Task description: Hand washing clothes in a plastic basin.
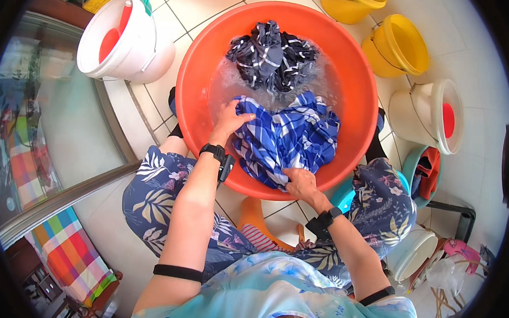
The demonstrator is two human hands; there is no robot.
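A large orange plastic basin (pixel 194 71) stands on the tiled floor between my knees, with sudsy water inside. A blue-and-white plaid cloth (pixel 298 131), probably a garment, lies bunched in its near half and partly up the near wall. My left hand (pixel 233 119) grips the cloth's upper left edge, thumb on top and fingers hidden beneath. Down at the basin's near rim, my right hand (pixel 301 182) pinches the cloth's lower edge. A dark cloth with white stripes (pixel 269 57) sits heaped in the water at the far side, apart from both hands.
On the right stand a yellow bucket (pixel 383 49), another yellow bucket (pixel 350 5), a cream bucket (pixel 418 108) and a green tub (pixel 407 165) holding clothes. At the left is a white bucket (pixel 136 30) with a red scoop (pixel 110 44), near a framed glass panel (pixel 69 108).
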